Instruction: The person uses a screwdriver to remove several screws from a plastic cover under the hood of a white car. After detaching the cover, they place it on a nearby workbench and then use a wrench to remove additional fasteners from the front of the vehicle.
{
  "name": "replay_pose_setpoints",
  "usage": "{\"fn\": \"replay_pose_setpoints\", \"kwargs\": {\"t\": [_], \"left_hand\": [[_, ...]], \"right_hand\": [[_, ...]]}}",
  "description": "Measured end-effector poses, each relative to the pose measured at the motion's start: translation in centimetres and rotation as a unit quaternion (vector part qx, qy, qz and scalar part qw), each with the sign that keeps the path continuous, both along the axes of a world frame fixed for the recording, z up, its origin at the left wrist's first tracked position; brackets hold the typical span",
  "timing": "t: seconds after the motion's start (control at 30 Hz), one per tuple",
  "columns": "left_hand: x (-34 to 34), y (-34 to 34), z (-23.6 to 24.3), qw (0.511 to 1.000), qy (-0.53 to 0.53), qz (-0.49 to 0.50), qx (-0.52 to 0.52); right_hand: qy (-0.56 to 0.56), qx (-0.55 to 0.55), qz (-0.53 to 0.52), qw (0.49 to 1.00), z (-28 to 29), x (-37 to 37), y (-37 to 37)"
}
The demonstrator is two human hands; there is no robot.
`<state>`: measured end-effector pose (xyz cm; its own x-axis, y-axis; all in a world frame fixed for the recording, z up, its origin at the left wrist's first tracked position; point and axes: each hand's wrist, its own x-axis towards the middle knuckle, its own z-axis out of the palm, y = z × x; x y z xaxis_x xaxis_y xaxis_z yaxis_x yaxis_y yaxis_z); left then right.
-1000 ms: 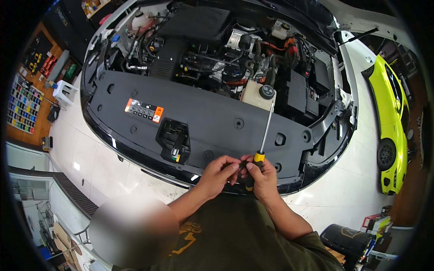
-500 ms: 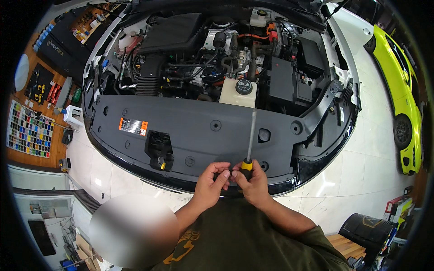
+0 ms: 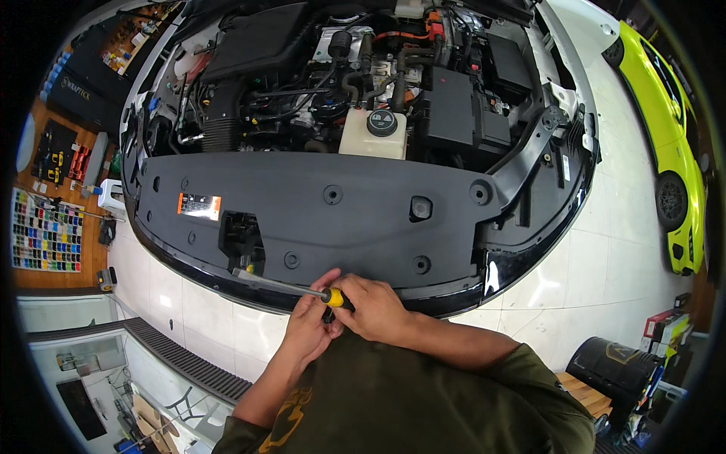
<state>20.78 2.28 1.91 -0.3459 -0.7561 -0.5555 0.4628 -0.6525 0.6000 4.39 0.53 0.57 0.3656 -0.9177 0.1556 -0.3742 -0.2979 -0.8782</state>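
Note:
My right hand [image 3: 376, 306] is wrapped round the yellow-and-black handle of a screwdriver [image 3: 333, 298]. Its metal shaft points left, over the front edge of the car's black plastic cover panel [image 3: 340, 227]. Close beside it, my left hand [image 3: 304, 333] has its fingers curled round a small dark piece [image 3: 327, 315], whose kind I cannot make out. Both hands meet in front of the car's nose, near my body. Several round fastener recesses, such as one near the front [image 3: 292, 260], dot the panel. A latch opening [image 3: 243, 236] lies to the left of the hands.
Behind the panel is the open engine bay, with a pale coolant reservoir [image 3: 373, 136] and a black box [image 3: 448, 110]. A lime-green car [image 3: 665, 144] stands at the right. A black drum [image 3: 614, 371] is at the lower right; a colour-sample board [image 3: 47, 231] is at the left.
The screwdriver has swung from pointing away from me to pointing left. Both hands have moved left, and my right hand has turned over. The view has shifted slightly.

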Motion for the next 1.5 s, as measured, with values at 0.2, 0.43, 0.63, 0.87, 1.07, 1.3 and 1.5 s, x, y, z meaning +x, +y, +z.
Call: {"fn": "replay_pose_setpoints", "kwargs": {"t": [0.2, 0.43, 0.63, 0.87, 1.07, 1.3, 1.5], "left_hand": [[3.5, -1.3, -1.0, 0.988, 0.144, -0.021, 0.056], [11.0, -4.4, -3.4, 0.966, 0.244, -0.062, 0.054], [17.3, -7.3, -3.6, 0.990, 0.134, 0.008, -0.035], [16.9, -8.9, -3.5, 0.999, 0.024, 0.038, -0.018], [15.2, -10.4, -2.9, 0.972, -0.151, -0.101, -0.150], [14.3, -11.3, -2.9, 0.743, -0.417, -0.268, -0.450], [13.5, -10.9, -3.3, 0.637, -0.477, -0.342, -0.499]], "right_hand": [[0.034, -0.086, -0.049, 0.995, 0.9, 3.1, -0.4], [0.091, 0.075, -0.138, 0.983, 6.3, 3.8, -0.1], [0.356, 0.152, 0.001, 0.922, 9.8, 2.5, 0.1], [0.428, 0.118, 0.039, 0.895, 7.6, 4.8, 2.0], [0.457, 0.104, 0.024, 0.883, 6.9, 5.9, 3.1], [0.429, 0.126, -0.007, 0.894, 4.9, 6.5, 4.7], [0.426, 0.149, 0.011, 0.892, 5.7, 6.7, 4.2]]}}
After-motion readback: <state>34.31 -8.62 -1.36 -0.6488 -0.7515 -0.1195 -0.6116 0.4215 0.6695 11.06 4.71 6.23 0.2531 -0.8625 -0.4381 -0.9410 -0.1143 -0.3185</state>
